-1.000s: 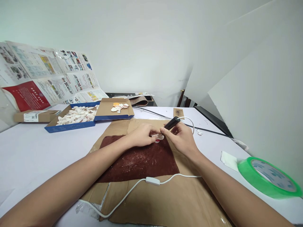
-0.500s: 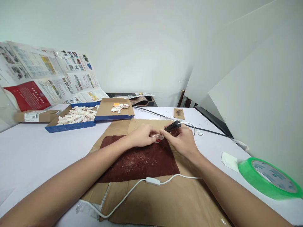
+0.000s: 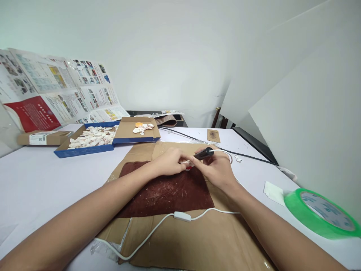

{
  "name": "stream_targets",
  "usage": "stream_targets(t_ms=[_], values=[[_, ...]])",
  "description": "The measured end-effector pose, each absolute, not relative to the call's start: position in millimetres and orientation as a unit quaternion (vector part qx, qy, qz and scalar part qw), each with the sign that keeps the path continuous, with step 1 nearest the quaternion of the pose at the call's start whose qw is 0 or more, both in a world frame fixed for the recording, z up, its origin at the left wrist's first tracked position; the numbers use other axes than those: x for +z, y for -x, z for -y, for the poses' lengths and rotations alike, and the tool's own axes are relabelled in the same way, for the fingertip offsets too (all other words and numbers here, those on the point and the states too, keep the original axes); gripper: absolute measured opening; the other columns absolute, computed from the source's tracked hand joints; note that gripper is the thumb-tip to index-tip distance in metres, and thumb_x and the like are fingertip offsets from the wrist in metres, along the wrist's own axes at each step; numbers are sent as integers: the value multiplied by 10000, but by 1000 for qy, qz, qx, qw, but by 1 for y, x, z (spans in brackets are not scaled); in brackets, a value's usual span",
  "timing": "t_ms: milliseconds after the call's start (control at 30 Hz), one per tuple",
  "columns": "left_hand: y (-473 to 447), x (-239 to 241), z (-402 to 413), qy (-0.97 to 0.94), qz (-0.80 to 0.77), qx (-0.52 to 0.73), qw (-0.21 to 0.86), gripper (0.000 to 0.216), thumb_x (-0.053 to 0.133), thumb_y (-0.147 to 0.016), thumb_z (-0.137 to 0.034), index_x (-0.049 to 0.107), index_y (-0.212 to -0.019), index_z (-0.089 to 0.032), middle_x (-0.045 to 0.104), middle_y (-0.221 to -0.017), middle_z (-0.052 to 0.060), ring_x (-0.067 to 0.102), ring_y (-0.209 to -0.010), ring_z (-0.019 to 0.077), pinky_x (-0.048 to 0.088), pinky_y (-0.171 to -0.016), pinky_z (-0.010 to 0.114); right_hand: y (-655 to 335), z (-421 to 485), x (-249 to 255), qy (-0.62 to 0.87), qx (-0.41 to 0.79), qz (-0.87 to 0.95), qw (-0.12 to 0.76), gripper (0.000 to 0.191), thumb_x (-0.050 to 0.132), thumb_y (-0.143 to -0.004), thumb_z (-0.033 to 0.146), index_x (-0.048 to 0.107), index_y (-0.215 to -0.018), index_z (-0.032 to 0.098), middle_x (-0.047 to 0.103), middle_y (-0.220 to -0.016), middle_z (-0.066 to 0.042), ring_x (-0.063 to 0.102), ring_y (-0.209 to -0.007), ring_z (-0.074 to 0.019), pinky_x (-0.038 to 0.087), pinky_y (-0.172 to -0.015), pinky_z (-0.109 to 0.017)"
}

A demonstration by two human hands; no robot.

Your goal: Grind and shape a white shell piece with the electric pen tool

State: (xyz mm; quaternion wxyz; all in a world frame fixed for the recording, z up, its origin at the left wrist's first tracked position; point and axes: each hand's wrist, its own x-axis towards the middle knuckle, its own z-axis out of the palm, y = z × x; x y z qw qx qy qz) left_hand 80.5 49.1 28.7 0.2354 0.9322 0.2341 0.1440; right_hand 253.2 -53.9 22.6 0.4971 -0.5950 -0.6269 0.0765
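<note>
My left hand (image 3: 168,162) rests on a dark red cloth (image 3: 166,192) with its fingers pinched on a small pale shell-like piece (image 3: 185,162). My right hand (image 3: 216,169) grips a black pen-shaped corded tool (image 3: 203,153) and points its tip at that piece. The two hands touch over the cloth's far edge. A white cord with an inline switch (image 3: 180,216) runs across the flattened cardboard (image 3: 197,241) below the cloth.
A blue-edged box of pale shell pieces (image 3: 88,138) and its lid with a few pieces (image 3: 137,130) sit far left. A green tape roll (image 3: 320,211) lies right, by a white paper scrap (image 3: 273,190). A cardboard carton (image 3: 42,137) and printed sheets (image 3: 56,94) stand left.
The black tool in my right hand has dropped lower and shifted slightly left, closer to the piece. My left hand has stayed put.
</note>
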Motion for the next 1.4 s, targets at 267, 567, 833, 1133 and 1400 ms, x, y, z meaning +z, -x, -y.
stream_targets(t_ms=[267, 567, 833, 1133, 1400], values=[[-82, 26, -49, -935, -236, 158, 212, 158, 646, -900, -222, 800, -878, -198, 742, -793, 34, 629, -729, 195, 405, -657, 279, -252, 56, 22, 599, 79, 628, 491, 270, 778, -854, 493, 745, -790, 233, 769, -865, -59, 656, -733, -219, 462, -627, -355], [-83, 21, -49, -939, -229, 176, 187, 150, 676, -878, -196, 815, -927, -223, 732, -782, 20, 647, -740, 190, 445, -682, 266, -251, 55, 26, 604, 75, 632, 480, 277, 788, -863, 474, 725, -773, 220, 727, -724, -22, 586, -608, -172, 426, -577, -327], [-82, 24, -48, -945, -213, 167, 185, 242, 657, -867, -141, 822, -1024, -222, 772, -905, 39, 683, -838, 216, 495, -779, 302, -255, 53, 27, 606, 25, 632, 483, 288, 804, -861, 454, 703, -733, 217, 659, -681, -4, 582, -624, -171, 439, -619, -318], [-81, 25, -50, -945, -190, 169, 205, 303, 612, -894, -144, 826, -1083, -247, 794, -1007, 42, 704, -910, 229, 507, -843, 320, -261, 49, 27, 636, 37, 605, 478, 356, 786, -847, 550, 735, -788, 203, 696, -676, -35, 607, -595, -193, 440, -567, -323], [-81, 26, -50, -934, -204, 170, 238, 204, 622, -918, -227, 812, -989, -212, 798, -970, 47, 689, -852, 211, 481, -760, 295, -260, 53, 31, 628, 74, 582, 511, 381, 769, -851, 566, 758, -755, 197, 772, -756, -85, 691, -664, -226, 533, -620, -352]])
